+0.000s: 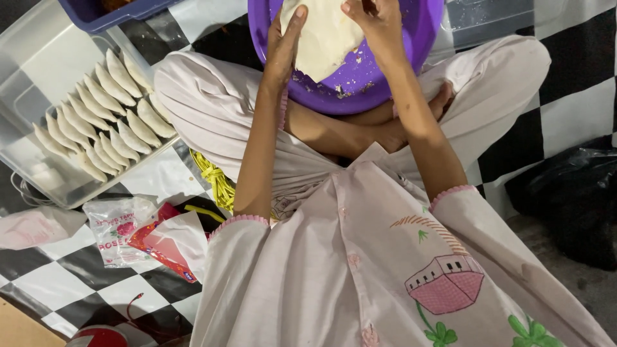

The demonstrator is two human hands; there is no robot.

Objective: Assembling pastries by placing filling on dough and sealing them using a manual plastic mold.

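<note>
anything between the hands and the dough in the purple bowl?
Nothing visible. Both hands are already on the dough inside the purple bowl: the left hand presses its left edge and the right hand grips its top right. The tray of folded dumplings sits off to the left, apart from the bowl.
</note>
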